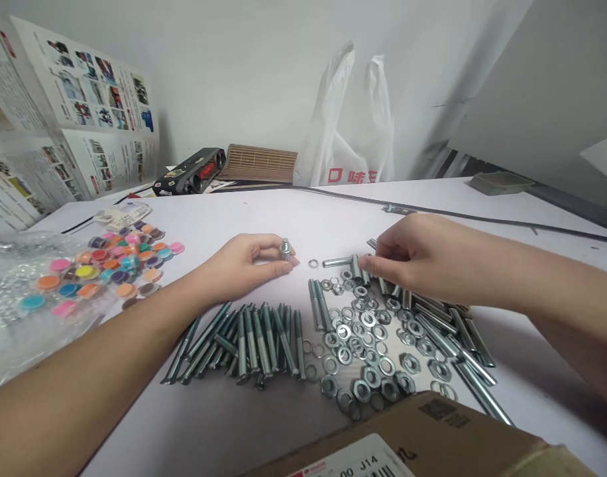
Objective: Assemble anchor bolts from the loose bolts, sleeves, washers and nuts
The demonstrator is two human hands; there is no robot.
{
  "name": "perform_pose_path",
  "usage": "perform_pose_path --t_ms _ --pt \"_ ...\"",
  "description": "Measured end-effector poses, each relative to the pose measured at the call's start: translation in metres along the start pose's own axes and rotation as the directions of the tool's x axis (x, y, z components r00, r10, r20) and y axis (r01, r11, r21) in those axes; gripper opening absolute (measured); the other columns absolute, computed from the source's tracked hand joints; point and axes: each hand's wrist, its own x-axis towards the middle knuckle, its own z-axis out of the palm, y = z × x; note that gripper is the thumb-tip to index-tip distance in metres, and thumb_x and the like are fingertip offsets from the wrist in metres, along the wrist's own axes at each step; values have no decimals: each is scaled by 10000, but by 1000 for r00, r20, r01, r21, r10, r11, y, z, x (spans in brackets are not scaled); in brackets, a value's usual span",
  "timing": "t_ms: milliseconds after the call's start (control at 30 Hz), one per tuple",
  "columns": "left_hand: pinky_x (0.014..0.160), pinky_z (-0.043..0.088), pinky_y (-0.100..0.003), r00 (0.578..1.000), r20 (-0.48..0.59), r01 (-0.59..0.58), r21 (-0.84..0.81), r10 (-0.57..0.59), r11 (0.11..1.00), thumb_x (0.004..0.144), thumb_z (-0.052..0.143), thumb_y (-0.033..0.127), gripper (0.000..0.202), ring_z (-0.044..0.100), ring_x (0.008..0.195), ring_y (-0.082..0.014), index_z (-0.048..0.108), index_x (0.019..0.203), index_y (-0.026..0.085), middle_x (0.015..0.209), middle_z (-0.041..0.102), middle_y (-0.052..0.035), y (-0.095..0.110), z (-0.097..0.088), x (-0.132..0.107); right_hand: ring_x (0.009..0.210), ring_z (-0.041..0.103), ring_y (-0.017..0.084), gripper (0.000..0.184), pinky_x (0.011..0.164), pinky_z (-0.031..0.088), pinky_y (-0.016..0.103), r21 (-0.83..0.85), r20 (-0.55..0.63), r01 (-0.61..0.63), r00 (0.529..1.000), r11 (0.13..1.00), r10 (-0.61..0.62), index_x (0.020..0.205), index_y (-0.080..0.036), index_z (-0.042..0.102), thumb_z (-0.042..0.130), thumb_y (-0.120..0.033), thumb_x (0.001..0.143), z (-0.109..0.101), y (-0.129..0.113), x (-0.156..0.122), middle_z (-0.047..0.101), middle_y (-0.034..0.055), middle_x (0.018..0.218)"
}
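Note:
My left hand (pixel 248 266) pinches a bolt (pixel 285 249) between thumb and fingers, its threaded tip pointing up and what looks like a washer or nut around it. Over the metal pile, my right hand (pixel 407 258) is closed, with thumb and fingertips at a short metal sleeve (pixel 355 269); the curled fingers are partly hidden. Another sleeve (pixel 336 262) lies just left of it, and a single washer (pixel 313 264) rests between the hands. Nuts (pixel 371 376) and washers (pixel 344 356) are spread below my right hand. A group of bolts (pixel 256 341) lies in front of my left hand.
At the near edge stands a cardboard box (pixel 433 430). Small colourful lidded pots (pixel 87 271) and clear plastic wrap (pixel 20 291) lie at left. Along the back are a white plastic bag (pixel 328 146), a bamboo mat (pixel 258 163), a black box (pixel 191 171) and a cable (pixel 462 215).

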Motion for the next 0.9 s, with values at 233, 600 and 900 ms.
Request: perform_pose_path --t_ms 233,600,900 --pt "1077 486 -303 1000 17 -4 -28 4 1000 808 677 474 331 655 1135 -138 672 1020 220 1158 718 -28 -3 1 0 493 469 110 262 468 339 274 125 34 70 997 990 -74 937 -223 687 553 -437 869 8 -14 -5 640 0 677" --pt "1042 473 -302 995 58 -78 -72 83 994 793 694 463 355 652 1128 -163 659 1000 178 1098 712 -47 -6 0 2 484 473 87 189 452 334 243 229 32 371 921 900 -388 824 -235 679 521 -332 862 18 -54 1 629 -30 636" --pt "1048 477 -302 995 50 -81 -36 82 996 793 684 501 388 655 1118 -162 663 1013 182 1099 708 -32 -5 0 2 421 317 116 378 403 259 295 17 59 351 934 936 -351 524 -168 446 442 -361 849 40 -72 -4 447 13 435"
